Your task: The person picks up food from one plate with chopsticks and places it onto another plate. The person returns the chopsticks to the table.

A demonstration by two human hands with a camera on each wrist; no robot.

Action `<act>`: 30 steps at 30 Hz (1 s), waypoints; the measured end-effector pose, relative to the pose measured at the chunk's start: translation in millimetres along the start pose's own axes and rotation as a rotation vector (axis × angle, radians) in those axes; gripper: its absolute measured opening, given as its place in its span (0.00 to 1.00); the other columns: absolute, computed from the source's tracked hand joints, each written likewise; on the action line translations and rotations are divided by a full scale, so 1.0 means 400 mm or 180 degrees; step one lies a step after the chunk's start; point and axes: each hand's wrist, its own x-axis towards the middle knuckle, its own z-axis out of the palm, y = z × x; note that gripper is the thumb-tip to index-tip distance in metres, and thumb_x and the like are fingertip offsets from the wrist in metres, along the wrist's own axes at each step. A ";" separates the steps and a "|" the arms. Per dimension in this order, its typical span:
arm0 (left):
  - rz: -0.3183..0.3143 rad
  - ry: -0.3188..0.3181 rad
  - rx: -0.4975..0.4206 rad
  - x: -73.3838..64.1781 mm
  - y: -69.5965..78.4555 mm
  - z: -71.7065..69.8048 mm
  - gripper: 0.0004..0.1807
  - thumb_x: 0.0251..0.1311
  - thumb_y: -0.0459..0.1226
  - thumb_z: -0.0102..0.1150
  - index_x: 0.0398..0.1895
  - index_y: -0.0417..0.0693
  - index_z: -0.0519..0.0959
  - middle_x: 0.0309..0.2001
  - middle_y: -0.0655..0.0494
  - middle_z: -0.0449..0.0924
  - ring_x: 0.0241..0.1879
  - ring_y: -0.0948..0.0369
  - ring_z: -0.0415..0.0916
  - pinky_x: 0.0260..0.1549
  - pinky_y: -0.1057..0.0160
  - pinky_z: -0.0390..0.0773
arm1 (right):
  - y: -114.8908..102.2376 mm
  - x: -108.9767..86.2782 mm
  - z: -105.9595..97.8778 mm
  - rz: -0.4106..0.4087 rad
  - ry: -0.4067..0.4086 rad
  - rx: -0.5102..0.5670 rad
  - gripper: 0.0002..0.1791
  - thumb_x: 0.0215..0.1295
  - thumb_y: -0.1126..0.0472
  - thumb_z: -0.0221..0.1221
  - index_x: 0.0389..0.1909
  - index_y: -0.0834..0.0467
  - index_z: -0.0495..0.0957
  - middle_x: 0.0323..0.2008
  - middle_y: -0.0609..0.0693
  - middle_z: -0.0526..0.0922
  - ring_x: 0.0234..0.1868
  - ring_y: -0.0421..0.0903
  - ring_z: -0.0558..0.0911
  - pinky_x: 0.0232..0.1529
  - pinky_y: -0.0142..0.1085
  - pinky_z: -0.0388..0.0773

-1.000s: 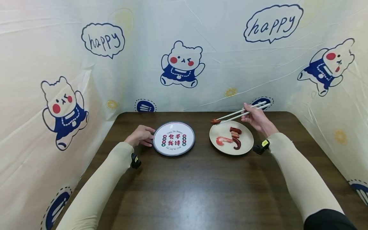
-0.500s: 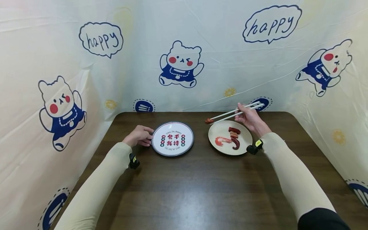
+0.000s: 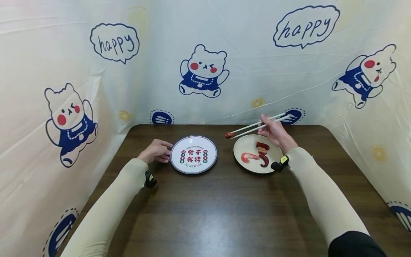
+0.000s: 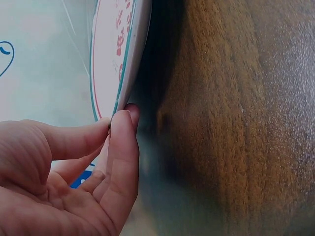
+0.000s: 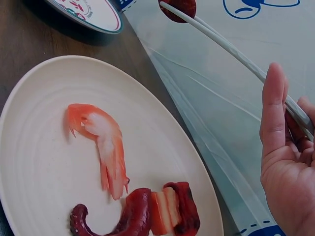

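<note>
My left hand (image 3: 156, 151) pinches the left rim of a white plate (image 3: 193, 156) printed with red characters; thumb and fingers meet at its edge in the left wrist view. My right hand (image 3: 274, 132) holds a pair of white chopsticks (image 5: 231, 47). Between their tips is a small reddish-brown piece of food (image 3: 229, 135), raised in the gap between the two plates. Below the right hand sits a cream plate (image 3: 247, 144). It bears a pink shrimp (image 5: 101, 132), a curled dark-red octopus tentacle (image 5: 142, 209) and a layered, striped piece of meat (image 5: 167, 211).
Both plates stand near the back of a dark brown wooden table (image 3: 199, 207). A pale cloth with printed bears (image 3: 202, 71) hangs behind the table and at its sides. Black cameras (image 3: 280, 164) are strapped at both wrists.
My right hand has moved left with the chopsticks, carrying the food piece from the cream plate's upper left edge toward the printed plate. The left hand stays at its rim.
</note>
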 end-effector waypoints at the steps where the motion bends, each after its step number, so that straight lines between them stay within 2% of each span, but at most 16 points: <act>1: -0.0002 -0.0003 0.0003 0.000 0.000 0.000 0.28 0.74 0.29 0.59 0.75 0.36 0.70 0.51 0.38 0.78 0.32 0.56 0.83 0.37 0.60 0.90 | 0.001 0.001 0.003 0.0003 0.0004 -0.0032 0.15 0.84 0.57 0.52 0.39 0.64 0.75 0.27 0.54 0.83 0.21 0.46 0.85 0.27 0.34 0.87; 4: -0.0010 -0.0001 -0.0014 0.000 0.002 0.000 0.27 0.74 0.29 0.58 0.75 0.36 0.70 0.50 0.38 0.78 0.31 0.56 0.83 0.37 0.60 0.90 | 0.005 0.006 0.011 0.0012 0.0024 -0.0103 0.15 0.84 0.56 0.52 0.36 0.61 0.77 0.28 0.54 0.83 0.22 0.46 0.85 0.28 0.33 0.88; 10: -0.0028 -0.0007 -0.0018 -0.002 0.007 -0.004 0.28 0.74 0.29 0.58 0.76 0.37 0.70 0.49 0.38 0.78 0.31 0.55 0.83 0.38 0.59 0.90 | 0.011 0.014 0.021 -0.0002 0.0039 -0.0092 0.14 0.83 0.56 0.53 0.40 0.64 0.74 0.28 0.54 0.83 0.22 0.46 0.85 0.28 0.33 0.88; 16: -0.0050 -0.0028 -0.0023 -0.003 0.007 -0.003 0.28 0.75 0.29 0.58 0.76 0.37 0.70 0.49 0.38 0.78 0.31 0.55 0.84 0.38 0.59 0.90 | 0.024 0.018 0.032 0.0055 0.0031 -0.0092 0.15 0.84 0.56 0.53 0.38 0.62 0.75 0.28 0.54 0.83 0.22 0.45 0.85 0.28 0.33 0.88; 22: -0.0040 -0.0007 0.0002 -0.009 0.005 -0.005 0.28 0.75 0.29 0.58 0.76 0.37 0.69 0.50 0.38 0.78 0.32 0.55 0.83 0.38 0.59 0.90 | 0.042 0.030 0.055 0.0142 0.0042 0.0006 0.14 0.83 0.56 0.54 0.43 0.65 0.71 0.29 0.55 0.82 0.21 0.46 0.84 0.27 0.34 0.87; 30: -0.0019 -0.0025 -0.0025 -0.001 0.006 -0.001 0.27 0.75 0.29 0.58 0.76 0.37 0.70 0.48 0.38 0.79 0.31 0.56 0.83 0.38 0.59 0.90 | 0.061 0.040 0.077 0.0120 0.0013 0.0005 0.14 0.83 0.56 0.54 0.38 0.63 0.75 0.26 0.53 0.83 0.20 0.46 0.84 0.26 0.33 0.87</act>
